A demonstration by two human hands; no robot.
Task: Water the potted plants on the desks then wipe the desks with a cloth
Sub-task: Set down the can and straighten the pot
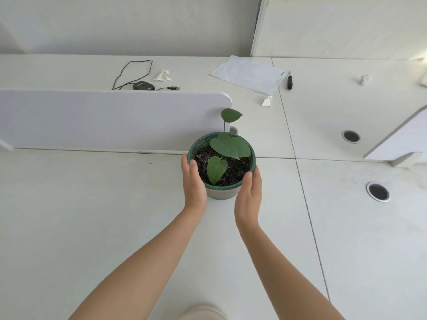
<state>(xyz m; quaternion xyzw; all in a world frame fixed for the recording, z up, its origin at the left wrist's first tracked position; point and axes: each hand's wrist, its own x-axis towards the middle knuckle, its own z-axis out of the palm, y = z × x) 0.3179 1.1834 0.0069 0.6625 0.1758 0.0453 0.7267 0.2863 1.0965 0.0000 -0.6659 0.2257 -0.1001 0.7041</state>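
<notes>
Position: the pot (221, 193), with a green rim and a pale wall, stands at the center of the frame on the white counter (115, 204). It sits just in front of the rounded end of a low divider panel (104, 118). It holds dark soil (235, 169) and a small plant (225, 146) with broad green leaves; one stem rises above the rim.

Grip state: my left grip (194, 183) lies flat against the pot's left side, fingers extended, thumb at the rim. My right grip (249, 195) lies against the right side in the same way. Both are spread, not curled round the pot, which sits between the palms.

Edges: a counter seam runs left to right behind the pot, and a second seam runs top to bottom just right of my right forearm.

Clearance: bare counter extends to the lower left and lower right. Two round cable ports (378, 191) lie well apart at the right, below a second panel (402, 139). Behind the divider, in the upper half, lie a mouse (143, 85) with its cord, crumpled tissue (163, 75), a paper sheet (249, 73) and a black pen (289, 82).
</notes>
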